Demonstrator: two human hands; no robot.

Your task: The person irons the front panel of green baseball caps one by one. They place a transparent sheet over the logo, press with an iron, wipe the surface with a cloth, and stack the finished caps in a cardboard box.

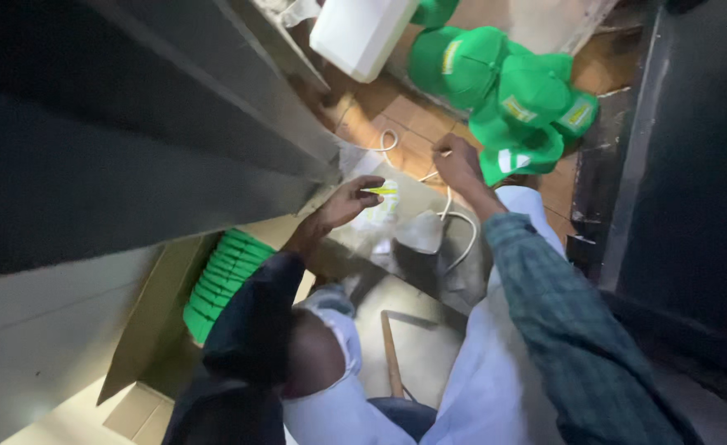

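Your left hand (349,200) pinches a small yellow-green strip (379,191) between thumb and fingertips, holding it over a grey sheet (417,198) that lies on the floor beside the metal bench edge (215,124). To its left, a stack of green caps (219,280) sits nested in an open cardboard box (145,330). Your right hand (456,161), in a plaid sleeve, is curled closed around a white cord (462,227) that loops down across the sheet (whether the fingers fully grip it is hard to tell). Just beyond that hand lies a loose pile of green caps (504,99) on the tiled floor, with a white plastic jug (359,33) nearby. Below, a wooden handle (391,354) rests near your knees.
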